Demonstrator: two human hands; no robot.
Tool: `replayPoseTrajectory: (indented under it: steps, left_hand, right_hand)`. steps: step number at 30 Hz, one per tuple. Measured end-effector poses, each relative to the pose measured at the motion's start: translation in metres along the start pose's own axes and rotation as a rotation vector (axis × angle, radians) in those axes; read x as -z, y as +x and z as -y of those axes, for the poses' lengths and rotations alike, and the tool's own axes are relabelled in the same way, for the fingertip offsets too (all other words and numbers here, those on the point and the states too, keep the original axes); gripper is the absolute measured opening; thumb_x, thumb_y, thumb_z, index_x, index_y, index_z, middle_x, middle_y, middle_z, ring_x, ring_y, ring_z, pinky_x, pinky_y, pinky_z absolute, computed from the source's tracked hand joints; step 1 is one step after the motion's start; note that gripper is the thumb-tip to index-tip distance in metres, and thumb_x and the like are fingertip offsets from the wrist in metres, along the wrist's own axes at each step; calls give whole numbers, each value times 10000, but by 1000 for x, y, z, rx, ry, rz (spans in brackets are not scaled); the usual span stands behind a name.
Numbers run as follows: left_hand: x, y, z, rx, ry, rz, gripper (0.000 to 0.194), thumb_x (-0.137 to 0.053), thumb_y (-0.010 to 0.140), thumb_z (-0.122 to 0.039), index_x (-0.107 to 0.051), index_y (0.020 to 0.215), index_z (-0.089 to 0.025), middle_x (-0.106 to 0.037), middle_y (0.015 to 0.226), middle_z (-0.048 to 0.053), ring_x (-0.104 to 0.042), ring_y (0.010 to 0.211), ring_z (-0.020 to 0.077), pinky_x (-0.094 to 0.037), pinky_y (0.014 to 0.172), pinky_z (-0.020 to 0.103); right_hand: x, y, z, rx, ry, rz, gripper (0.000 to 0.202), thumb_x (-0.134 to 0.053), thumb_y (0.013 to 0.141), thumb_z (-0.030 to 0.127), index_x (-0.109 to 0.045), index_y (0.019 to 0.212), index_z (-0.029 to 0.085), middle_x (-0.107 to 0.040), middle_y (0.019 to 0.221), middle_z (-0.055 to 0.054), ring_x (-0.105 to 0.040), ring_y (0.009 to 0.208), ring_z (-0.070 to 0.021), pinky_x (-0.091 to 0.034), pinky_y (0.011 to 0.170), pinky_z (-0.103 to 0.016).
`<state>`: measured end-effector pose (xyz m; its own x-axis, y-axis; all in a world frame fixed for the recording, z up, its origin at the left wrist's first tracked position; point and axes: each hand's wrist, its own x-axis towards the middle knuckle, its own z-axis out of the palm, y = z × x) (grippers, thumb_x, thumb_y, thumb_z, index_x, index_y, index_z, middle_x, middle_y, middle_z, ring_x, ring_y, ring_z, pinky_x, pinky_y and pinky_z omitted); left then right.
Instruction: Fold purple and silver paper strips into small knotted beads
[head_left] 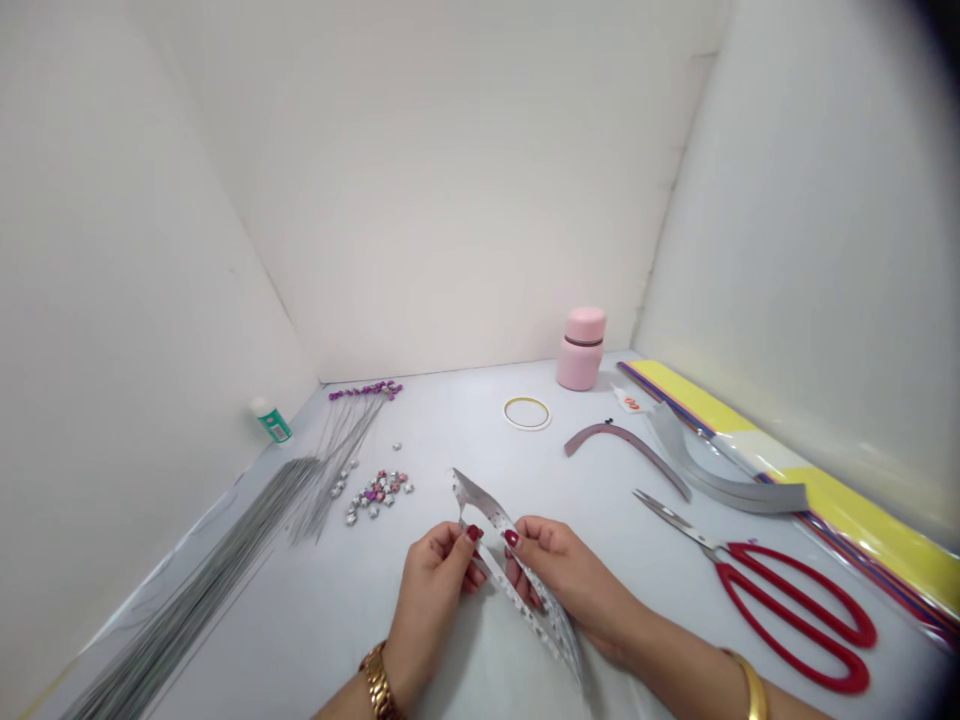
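You are holding a patterned silver strip (487, 503) just left of the red-handled scissors (787, 600). Your left hand (439, 575) is pinching it between thumb and fingers; your right hand (566, 572) is closing on it too, the strip partly hiding those fingertips. Its lower part is blurring, so its layers are hard to count. Well left of the scissors, small folded stars (381, 490) are lying loose, and grey stems (217, 565) are running out of view. Beyond the scissors, a grey band (720, 485) is curving over glossy yellow packaging (847, 500).
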<state>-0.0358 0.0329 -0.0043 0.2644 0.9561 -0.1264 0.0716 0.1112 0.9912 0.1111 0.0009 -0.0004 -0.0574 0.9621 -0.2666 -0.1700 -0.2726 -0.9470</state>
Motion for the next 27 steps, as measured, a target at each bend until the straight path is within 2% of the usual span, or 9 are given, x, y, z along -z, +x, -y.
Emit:
replayPoseTrajectory:
  steps: [4, 6, 9, 12, 14, 17, 20, 23, 27]
  left_hand:
    - [3, -5, -10, -8, -143, 64, 226, -507, 809, -322, -615, 741, -135, -633, 727, 49, -551, 708, 137, -406, 633, 200]
    - [3, -7, -14, 23, -268, 119, 224, -507, 815, -308, -617, 729, -134, -640, 779, 59, -552, 785, 148, -410, 719, 220]
    - [4, -6, -15, 88, -490, 181, 243, -489, 827, -302, -599, 696, -131, -624, 737, 55, -553, 730, 145, -435, 720, 262]
    - [6, -3, -10, 122, -620, 174, 223, -492, 825, -294, -583, 698, -135, -622, 719, 52, -563, 699, 141, -450, 709, 276]
    - [8, -2, -9, 107, -577, 120, 213, -507, 815, -309, -582, 708, -141, -635, 730, 55, -574, 713, 145, -451, 707, 268]
    - [8, -4, -11, 22, -309, -7, 226, -539, 786, -352, -597, 704, -150, -662, 778, 63, -595, 729, 159, -445, 704, 248]
    - [5, -9, -17, -99, -74, -82, 236, -575, 743, -387, -609, 712, -155, -676, 840, 74, -624, 707, 191, -445, 685, 262]
    - [2, -12, -20, -161, -38, -192, 251, -548, 753, -410, -598, 726, -166, -673, 862, 67, -634, 726, 210, -451, 690, 282]
    - [7, -8, -12, -175, -82, -256, 245, -544, 762, -408, -587, 749, -168, -659, 776, 41, -624, 727, 196, -468, 694, 281]
  right_hand:
    - [17, 11, 5, 98, -35, -209, 150, -478, 759, 309, -457, 691, 177, -520, 530, 43, -476, 410, -80, -305, 399, -175]
    - [31, 18, 8, 162, -54, -321, 126, -457, 758, 288, -434, 687, 186, -465, 519, 65, -443, 395, -67, -297, 400, -174]
    - [53, 28, 13, 246, -103, -478, 161, -441, 767, 311, -393, 662, 198, -400, 507, 79, -413, 391, -64, -310, 416, -179]
    - [67, 31, 17, 311, -197, -555, 158, -434, 772, 333, -408, 685, 203, -405, 516, 70, -433, 399, -84, -314, 408, -192]
    - [73, 31, 21, 364, -293, -579, 154, -432, 781, 341, -439, 711, 204, -425, 525, 59, -453, 420, -102, -328, 417, -204]
    - [81, 27, 28, 448, -458, -610, 160, -441, 792, 347, -495, 745, 204, -454, 541, 43, -464, 452, -121, -364, 469, -229]
    - [86, 23, 35, 506, -613, -633, 152, -457, 794, 333, -538, 769, 207, -490, 563, 28, -471, 461, -132, -375, 528, -255]
    - [86, 22, 39, 542, -721, -638, 151, -450, 805, 318, -549, 769, 211, -523, 584, 15, -499, 478, -140, -381, 572, -267]
    - [95, 19, 49, 541, -771, -706, 162, -406, 826, 311, -527, 797, 208, -552, 593, 6, -521, 479, -141, -402, 552, -257]
